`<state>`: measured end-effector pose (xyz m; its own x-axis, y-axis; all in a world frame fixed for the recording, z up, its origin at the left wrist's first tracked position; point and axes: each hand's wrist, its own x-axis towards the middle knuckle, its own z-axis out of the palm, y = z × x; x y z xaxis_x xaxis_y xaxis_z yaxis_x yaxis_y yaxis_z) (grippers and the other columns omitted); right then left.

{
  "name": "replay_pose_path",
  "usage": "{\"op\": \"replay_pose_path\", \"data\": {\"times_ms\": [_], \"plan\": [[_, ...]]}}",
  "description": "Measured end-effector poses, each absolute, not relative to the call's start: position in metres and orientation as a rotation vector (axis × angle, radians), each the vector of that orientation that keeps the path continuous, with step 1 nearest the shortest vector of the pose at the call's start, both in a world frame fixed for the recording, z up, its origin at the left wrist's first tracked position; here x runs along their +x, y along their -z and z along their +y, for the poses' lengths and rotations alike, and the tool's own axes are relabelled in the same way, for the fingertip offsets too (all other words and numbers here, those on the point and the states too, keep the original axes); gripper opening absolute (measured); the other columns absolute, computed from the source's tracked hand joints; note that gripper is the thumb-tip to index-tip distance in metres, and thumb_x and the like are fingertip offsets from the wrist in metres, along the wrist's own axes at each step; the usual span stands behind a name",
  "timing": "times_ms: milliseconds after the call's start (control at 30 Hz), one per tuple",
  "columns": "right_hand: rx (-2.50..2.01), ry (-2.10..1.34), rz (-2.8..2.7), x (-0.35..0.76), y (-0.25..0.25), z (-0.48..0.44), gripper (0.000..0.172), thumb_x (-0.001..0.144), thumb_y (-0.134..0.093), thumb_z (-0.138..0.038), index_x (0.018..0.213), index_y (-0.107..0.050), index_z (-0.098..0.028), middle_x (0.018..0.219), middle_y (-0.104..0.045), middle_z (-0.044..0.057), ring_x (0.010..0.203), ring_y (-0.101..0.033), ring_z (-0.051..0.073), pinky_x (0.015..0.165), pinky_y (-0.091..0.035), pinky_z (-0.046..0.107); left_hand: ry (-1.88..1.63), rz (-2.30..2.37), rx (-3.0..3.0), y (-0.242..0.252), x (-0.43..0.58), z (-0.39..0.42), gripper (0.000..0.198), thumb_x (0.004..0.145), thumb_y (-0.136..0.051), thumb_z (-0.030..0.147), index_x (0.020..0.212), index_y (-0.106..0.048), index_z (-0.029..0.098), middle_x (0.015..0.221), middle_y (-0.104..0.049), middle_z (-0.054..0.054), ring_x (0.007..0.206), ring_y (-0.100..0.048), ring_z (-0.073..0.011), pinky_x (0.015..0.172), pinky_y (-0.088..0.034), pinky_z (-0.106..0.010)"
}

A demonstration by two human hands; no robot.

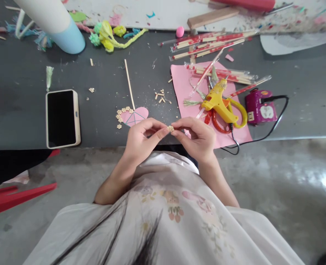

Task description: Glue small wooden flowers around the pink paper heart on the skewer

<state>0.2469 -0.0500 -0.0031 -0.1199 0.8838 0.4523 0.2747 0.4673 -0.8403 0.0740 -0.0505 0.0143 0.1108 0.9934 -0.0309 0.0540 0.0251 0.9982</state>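
I see L hand (pixel 141 141) & R hand (pixel 200 140), fingertips nearly closed, pinching 1 tiny flower piece (pixel 171 129) btwn them nr table (pixel 105 77) edge, prob. for fine control; pink heart (pixel 141 113) beside L, glue gun (pixel 217 101) nr R, prob. for easy reach.

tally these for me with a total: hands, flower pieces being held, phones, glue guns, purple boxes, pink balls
Hands (left hand, right hand): 2
Held flower piece: 1
Phone: 1
Glue gun: 1
Purple box: 1
Pink ball: 1
Total: 7
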Motion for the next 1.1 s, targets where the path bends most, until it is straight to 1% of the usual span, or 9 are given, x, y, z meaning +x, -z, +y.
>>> {"op": "replay_pose_path", "data": {"times_ms": [167, 333, 467, 633, 767, 900, 1100], "plan": [[-1.010, -0.654, -1.655, 0.245, 0.002, -0.049, 0.009, 0.085, -0.074, -0.021, 0.093, -0.073, -0.026, 0.085, -0.077, -0.001, 0.075, -0.071, 0.014, 0.067, -0.060, 0.028, -1.137, 1.126, 1.280, -0.011, 0.076, -0.052, 0.025, 0.081, -0.076, 0.042, 0.075, -0.069, 0.019, 0.073, -0.071, -0.001, 0.065, -0.065, -0.0097, 0.061, -0.054, -0.022], [-0.996, -0.663, -1.613, 0.243, 0.003, -0.049, 0.012, 0.084, -0.075, -0.020, 0.094, -0.073, -0.027, 0.086, -0.077, -0.002, 0.077, -0.071, 0.014, 0.068, -0.060, 0.027, -1.290, 1.132, 1.336, -0.006, 0.078, -0.054, 0.017, 0.084, -0.076, 0.036, 0.092, -0.074, 0.021, 0.086, -0.075, -0.003, 0.073, -0.070, -0.0102, 0.066, -0.058, -0.022], [-1.022, -0.652, -1.615, 0.243, 0.004, -0.050, 0.008, 0.086, -0.074, -0.024, 0.093, -0.073, -0.027, 0.085, -0.077, -0.001, 0.075, -0.071, 0.014, 0.066, -0.060, 0.028, -1.419, 1.106, 1.472, -0.002, 0.078, -0.056, 0.010, 0.083, -0.077, 0.028, 0.092, -0.076, 0.023, 0.087, -0.075, -0.001, 0.077, -0.070, -0.0105, 0.066, -0.058, -0.022], [-1.008, -0.658, -1.604, 0.242, 0.005, -0.051, 0.009, 0.085, -0.074, -0.023, 0.093, -0.073, -0.027, 0.085, -0.076, -0.002, 0.076, -0.071, 0.014, 0.067, -0.059, 0.028, -1.561, 1.083, 1.602, 0.002, 0.079, -0.055, 0.020, 0.081, -0.077, 0.014, 0.097, -0.076, 0.026, 0.087, -0.076, 0.001, 0.078, -0.069, -0.0092, 0.067, -0.057, -0.021], [-0.984, -0.643, -1.596, 0.240, 0.006, -0.051, 0.010, 0.085, -0.075, -0.022, 0.093, -0.072, -0.028, 0.084, -0.076, -0.002, 0.075, -0.070, 0.014, 0.066, -0.059, 0.027, -1.598, 1.129, 1.700, 0.002, 0.080, -0.055, 0.015, 0.081, -0.077, 0.015, 0.091, -0.076, 0.026, 0.084, -0.077, 0.001, 0.076, -0.070, -0.0109, 0.067, -0.057, -0.024], [-1.004, -0.638, -1.582, 0.239, 0.006, -0.052, 0.007, 0.085, -0.074, -0.024, 0.091, -0.072, -0.027, 0.083, -0.076, -0.002, 0.074, -0.071, 0.015, 0.066, -0.059, 0.029, -1.610, 1.162, 1.738, 0.002, 0.080, -0.056, 0.013, 0.082, -0.077, 0.018, 0.091, -0.076, 0.026, 0.083, -0.077, 0.001, 0.075, -0.070, -0.0117, 0.064, -0.056, -0.025], [-0.967, -0.639, -1.572, 0.237, 0.006, -0.053, 0.012, 0.084, -0.075, -0.020, 0.093, -0.071, -0.028, 0.084, -0.076, -0.002, 0.075, -0.070, 0.014, 0.066, -0.059, 0.029, -1.601, 1.196, 1.739, 0.004, 0.080, -0.059, 0.010, 0.083, -0.076, 0.022, 0.092, -0.076, 0.027, 0.083, -0.076, 0.001, 0.077, -0.070, -0.0123, 0.065, -0.056, -0.026]]}}
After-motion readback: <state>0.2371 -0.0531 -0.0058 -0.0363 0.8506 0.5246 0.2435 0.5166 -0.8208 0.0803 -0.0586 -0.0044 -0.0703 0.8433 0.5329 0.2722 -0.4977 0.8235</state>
